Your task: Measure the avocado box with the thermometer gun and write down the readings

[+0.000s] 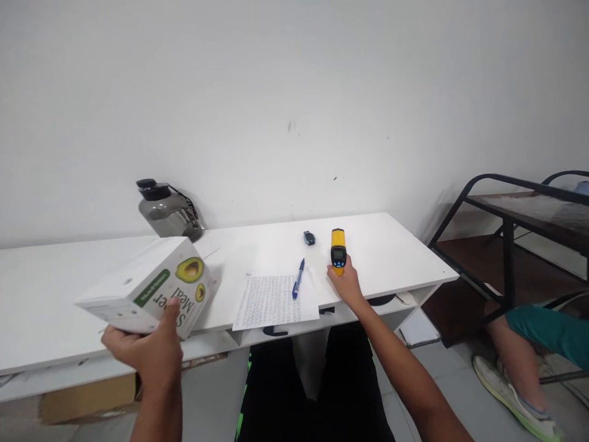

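Observation:
My left hand [154, 347] grips the near end of a white cardboard box [124, 270] printed with avocados and the words "Meal". The box is tilted at the desk's front left. In my right hand [346, 283] is a yellow and black infrared thermometer [338, 248], its small screen and blue buttons facing me. A sheet of paper [271, 304] covered with handwriting lies between my hands, reaching over the desk's front edge. Across its right side rests a blue pen [299, 279]. Farther back, a small dark watch-like item [309, 237] lies on the white desk [368, 236].
A large grey water bottle [168, 212] with a black lid leans against the wall behind the box. Below the desktop runs an open shelf [285, 331]. To the right stands a dark metal-framed rack [506, 233], with another person's leg and shoe [510, 393] beside it.

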{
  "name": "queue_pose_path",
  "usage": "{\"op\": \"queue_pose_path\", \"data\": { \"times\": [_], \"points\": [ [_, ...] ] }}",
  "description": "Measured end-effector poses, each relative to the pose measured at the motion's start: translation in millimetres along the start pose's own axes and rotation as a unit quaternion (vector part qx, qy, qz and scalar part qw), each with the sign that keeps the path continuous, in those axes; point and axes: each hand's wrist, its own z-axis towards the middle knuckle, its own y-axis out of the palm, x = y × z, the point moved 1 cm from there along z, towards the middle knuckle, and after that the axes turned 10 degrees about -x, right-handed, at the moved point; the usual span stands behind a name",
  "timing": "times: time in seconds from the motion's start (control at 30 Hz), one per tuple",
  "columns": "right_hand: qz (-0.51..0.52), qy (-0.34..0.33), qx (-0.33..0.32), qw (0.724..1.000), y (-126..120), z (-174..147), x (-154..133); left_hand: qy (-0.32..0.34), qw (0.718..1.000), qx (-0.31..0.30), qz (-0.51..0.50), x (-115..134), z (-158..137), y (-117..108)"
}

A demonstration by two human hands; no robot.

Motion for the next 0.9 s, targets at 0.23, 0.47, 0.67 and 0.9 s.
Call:
{"op": "queue_pose_path", "data": {
  "times": [0.23,0.47,0.67,0.9],
  "points": [
    [-0.016,0.005,-0.008,1.000,4,13,-3,0.019,1.000,-0.007,0.009,-23,1,11],
    [-0.030,0.017,0.015,0.999,8,19,-3,0.048,0.998,-0.023,0.031,-39,-4,11],
    [-0.040,0.017,0.016,0.999,9,22,-3,0.057,0.997,-0.039,0.047,-39,-8,8],
    [-0.041,0.017,0.033,0.998,9,24,0,0.067,0.996,-0.052,0.027,-37,-9,10]
  ]
}}
